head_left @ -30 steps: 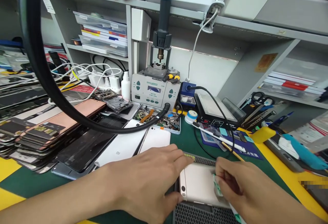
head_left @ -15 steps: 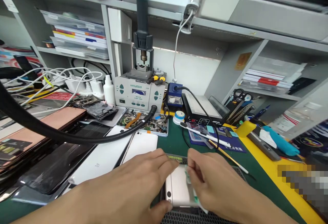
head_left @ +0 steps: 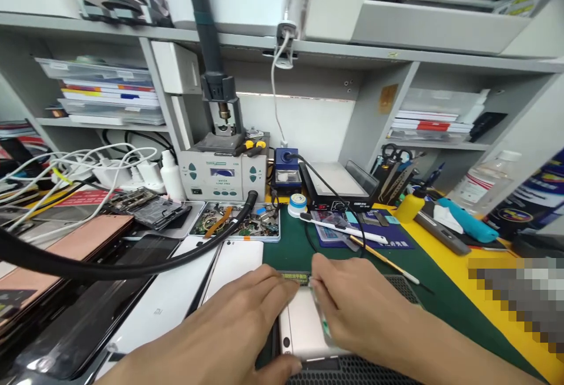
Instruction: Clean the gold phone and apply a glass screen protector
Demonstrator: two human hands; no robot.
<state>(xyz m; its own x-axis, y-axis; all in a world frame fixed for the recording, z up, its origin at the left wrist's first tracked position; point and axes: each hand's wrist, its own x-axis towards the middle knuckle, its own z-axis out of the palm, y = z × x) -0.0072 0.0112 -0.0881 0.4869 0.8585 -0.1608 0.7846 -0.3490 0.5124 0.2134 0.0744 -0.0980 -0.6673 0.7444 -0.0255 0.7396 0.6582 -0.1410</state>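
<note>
A pale gold phone lies back up on a black perforated pad, its camera hole towards the lower left corner. My left hand steadies the phone, with the fingers along its far end and the thumb by its near edge. At the phone's right side my right hand is closed in a fist. Between its fingers and the phone shows a thin whitish-green strip, mostly covered by the hand, so its full shape is hidden.
Left of my hands lie white phones and a dark phone. A black hose arches over them from a hot air station. A white brush, a thin yellow-handled brush and a heating plate are ahead.
The camera view has shifted to the right. My right hand stays at the phone's right side, and the strip's end that stuck out below it is hidden now. My left hand keeps its hold.
</note>
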